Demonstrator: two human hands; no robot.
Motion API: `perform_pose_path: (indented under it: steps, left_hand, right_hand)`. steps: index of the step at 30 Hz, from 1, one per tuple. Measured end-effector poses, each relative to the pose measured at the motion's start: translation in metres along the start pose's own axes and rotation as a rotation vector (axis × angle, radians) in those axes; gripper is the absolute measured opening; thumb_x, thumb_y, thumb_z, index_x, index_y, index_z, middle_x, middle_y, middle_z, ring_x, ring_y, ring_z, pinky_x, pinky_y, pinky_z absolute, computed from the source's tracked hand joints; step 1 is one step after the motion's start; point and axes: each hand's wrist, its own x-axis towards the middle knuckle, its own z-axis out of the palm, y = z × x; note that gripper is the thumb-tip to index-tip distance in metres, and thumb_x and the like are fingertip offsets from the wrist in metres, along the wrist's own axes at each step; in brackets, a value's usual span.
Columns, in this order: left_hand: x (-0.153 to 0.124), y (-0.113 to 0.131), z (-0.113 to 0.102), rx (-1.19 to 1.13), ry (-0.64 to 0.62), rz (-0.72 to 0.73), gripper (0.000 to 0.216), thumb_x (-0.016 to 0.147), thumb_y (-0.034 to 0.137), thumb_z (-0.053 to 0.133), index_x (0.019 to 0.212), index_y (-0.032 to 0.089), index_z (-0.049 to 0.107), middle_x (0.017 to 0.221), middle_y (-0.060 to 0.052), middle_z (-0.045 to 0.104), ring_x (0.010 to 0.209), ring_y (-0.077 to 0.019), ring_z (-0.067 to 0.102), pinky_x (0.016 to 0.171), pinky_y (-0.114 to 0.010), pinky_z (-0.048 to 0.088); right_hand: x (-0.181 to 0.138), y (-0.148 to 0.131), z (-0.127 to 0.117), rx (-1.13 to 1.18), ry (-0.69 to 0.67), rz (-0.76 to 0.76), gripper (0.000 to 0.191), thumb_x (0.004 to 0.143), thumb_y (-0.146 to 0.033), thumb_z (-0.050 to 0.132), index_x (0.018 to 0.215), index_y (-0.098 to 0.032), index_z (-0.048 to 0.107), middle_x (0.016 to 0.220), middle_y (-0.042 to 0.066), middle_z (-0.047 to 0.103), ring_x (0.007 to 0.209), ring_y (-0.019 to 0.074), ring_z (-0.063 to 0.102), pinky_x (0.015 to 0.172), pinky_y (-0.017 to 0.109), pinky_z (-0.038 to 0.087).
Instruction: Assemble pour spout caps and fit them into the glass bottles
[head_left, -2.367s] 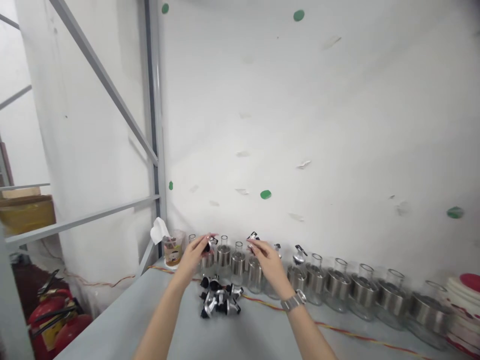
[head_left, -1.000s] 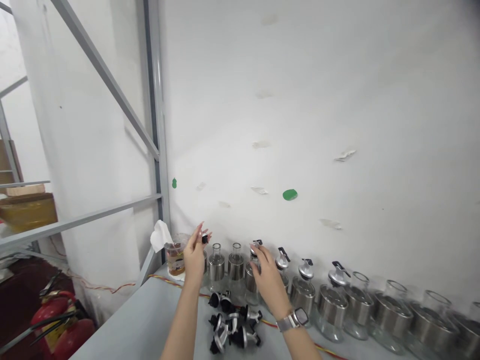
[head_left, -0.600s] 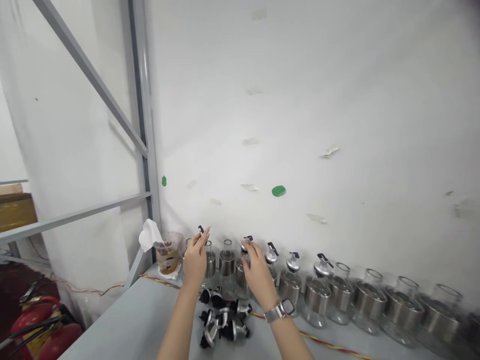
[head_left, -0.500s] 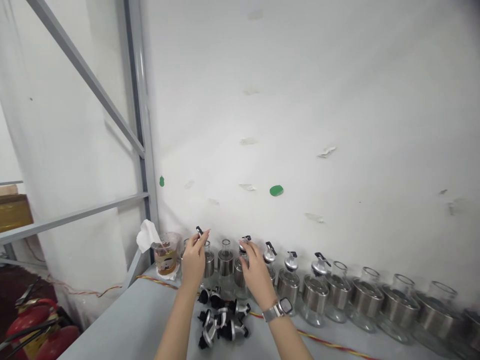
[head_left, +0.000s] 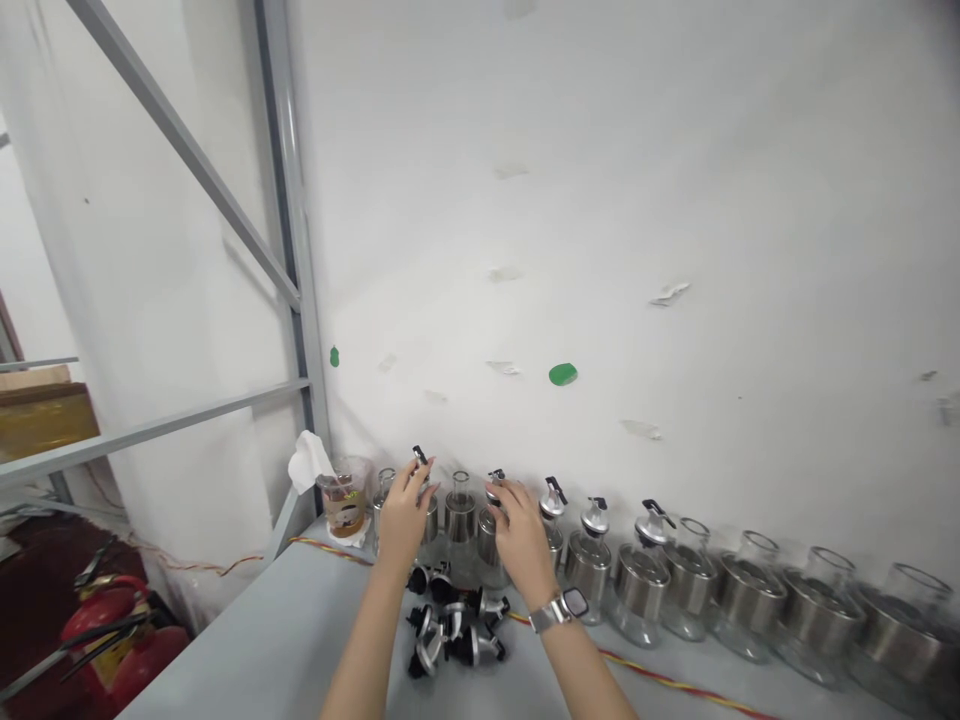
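A row of glass bottles with steel sleeves (head_left: 643,580) stands along the wall. My left hand (head_left: 403,515) is closed on a silver pourer stopper with a black flip spout (head_left: 419,456), over the neck of a bottle near the row's left end. My right hand (head_left: 519,530) curls its fingers round another pourer stopper (head_left: 496,477) on a bottle; the fingers partly hide it. Between the hands, a bottle (head_left: 460,515) has a bare neck. Several loose stoppers (head_left: 454,625) lie piled on the grey table (head_left: 292,635) between my forearms.
Stoppers top the bottles just right of my right hand; farther right the bottle necks (head_left: 761,548) are bare. A drink cup (head_left: 345,510) with white tissue (head_left: 309,462) stands at the left. A twisted cable (head_left: 675,685) crosses the table. Red extinguishers (head_left: 112,620) stand at lower left.
The view has shifted slightly, so the scene sits farther right. My left hand now brings its stopper over the bottle neck. My right hand stays at its stopper.
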Motion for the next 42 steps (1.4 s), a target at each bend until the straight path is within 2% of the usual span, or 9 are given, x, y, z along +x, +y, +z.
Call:
perform_pose_path:
  steps: [4,16,26,28,31,35,38,39,42]
  left_hand:
    - [-0.003,-0.002,0.004,0.005,0.076,-0.013,0.034,0.08,0.029,0.051,0.114,0.029,0.053,0.111,-0.007,0.056,0.105,-0.024,0.05,0.09,-0.035,0.039]
    - [-0.014,-0.003,0.024,0.07,0.139,-0.038,0.026,0.084,0.031,0.044,0.101,0.024,0.062,0.111,-0.01,0.057,0.099,-0.0239,0.056,0.08,-0.031,0.042]
    - [-0.017,-0.003,0.027,0.146,0.054,-0.066,0.03,0.086,0.024,0.037,0.106,0.023,0.06,0.121,-0.012,0.053,0.102,-0.0262,0.055,0.081,-0.035,0.042]
    - [-0.017,-0.001,0.023,0.16,0.022,-0.056,0.032,0.086,0.02,0.037,0.109,0.023,0.058,0.123,-0.013,0.05,0.101,-0.0265,0.055,0.08,-0.036,0.044]
    - [-0.014,0.003,0.012,0.17,-0.041,-0.004,0.035,0.084,0.014,0.04,0.112,0.028,0.056,0.13,-0.01,0.043,0.103,-0.0247,0.055,0.078,-0.034,0.046]
    - [-0.014,0.021,-0.016,0.154,-0.029,0.204,0.034,0.083,0.02,0.046,0.115,0.03,0.052,0.139,-0.008,0.027,0.122,-0.0275,0.034,0.09,-0.039,0.038]
    - [-0.03,0.039,-0.039,0.18,0.06,0.18,0.028,0.084,0.025,0.044,0.11,0.023,0.055,0.124,-0.013,0.043,0.113,-0.0255,0.044,0.089,-0.039,0.039]
    - [-0.04,0.045,-0.045,0.211,0.005,0.115,0.025,0.085,0.026,0.043,0.104,0.021,0.058,0.111,-0.012,0.052,0.103,-0.0233,0.052,0.085,-0.037,0.041]
    - [-0.076,0.056,-0.054,0.362,-0.471,-0.083,0.02,0.081,0.032,0.048,0.093,0.021,0.059,0.08,-0.006,0.061,0.071,-0.0213,0.061,0.061,-0.031,0.047]
  right_hand:
    - [0.0,0.0,0.0,-0.006,0.007,-0.001,0.033,0.08,-0.011,0.04,0.106,-0.023,0.057,0.107,0.007,0.055,0.105,0.0223,0.045,0.093,0.042,0.036]
    - [0.0,0.0,0.002,-0.048,0.014,-0.005,0.033,0.081,-0.012,0.039,0.106,-0.021,0.057,0.109,0.008,0.054,0.105,0.0222,0.045,0.093,0.04,0.037]
    - [0.008,-0.013,-0.024,-0.05,-0.223,0.057,0.046,0.08,-0.012,0.039,0.124,-0.024,0.045,0.129,0.008,0.044,0.115,0.0211,0.044,0.094,0.036,0.037]
    - [0.011,-0.02,-0.038,-0.033,-0.291,0.099,0.043,0.08,-0.014,0.04,0.121,-0.023,0.048,0.132,0.009,0.042,0.116,0.0219,0.043,0.095,0.037,0.035]
    - [0.017,-0.035,-0.064,-0.022,-0.325,0.132,0.034,0.081,-0.019,0.041,0.11,-0.017,0.059,0.121,0.011,0.053,0.112,0.0216,0.047,0.095,0.035,0.033]
    - [0.019,-0.049,-0.085,-0.039,-0.394,0.12,0.032,0.084,-0.025,0.036,0.099,-0.019,0.063,0.1,0.007,0.065,0.093,0.0174,0.058,0.083,0.027,0.041]
    - [0.013,-0.051,-0.079,-0.15,-0.579,0.141,0.029,0.081,-0.019,0.038,0.088,-0.019,0.066,0.088,0.007,0.069,0.083,0.0171,0.062,0.072,0.025,0.043]
    - [0.01,-0.051,-0.073,-0.177,-0.636,0.148,0.027,0.077,-0.016,0.042,0.083,-0.019,0.068,0.084,0.007,0.069,0.08,0.0177,0.063,0.069,0.025,0.044]
    - [-0.004,-0.048,-0.05,-0.219,-0.779,0.171,0.017,0.062,-0.009,0.056,0.068,-0.017,0.07,0.071,0.009,0.07,0.07,0.0205,0.065,0.06,0.025,0.045]
